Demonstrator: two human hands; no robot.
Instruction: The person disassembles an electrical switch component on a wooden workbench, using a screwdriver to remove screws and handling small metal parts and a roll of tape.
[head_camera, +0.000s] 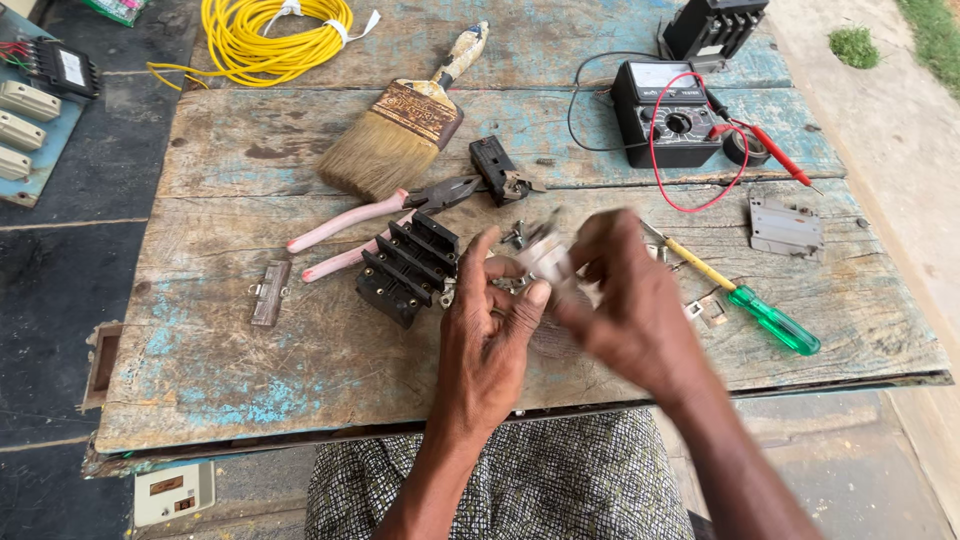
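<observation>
Both hands are meeting over the worktop (300, 370): the left hand (495, 335) and right hand (625, 300) are pinching a small pale part (548, 262) (blurred) between their fingertips, black switch block (408, 268) lying just left.

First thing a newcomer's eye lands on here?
Both hands at centre: left hand and right hand share a grip on a small pale part, blurred. Next, the yellow cable coil at top left and the wide paintbrush beside it. A black meter with red leads sits top right on the worn wooden board.
</observation>
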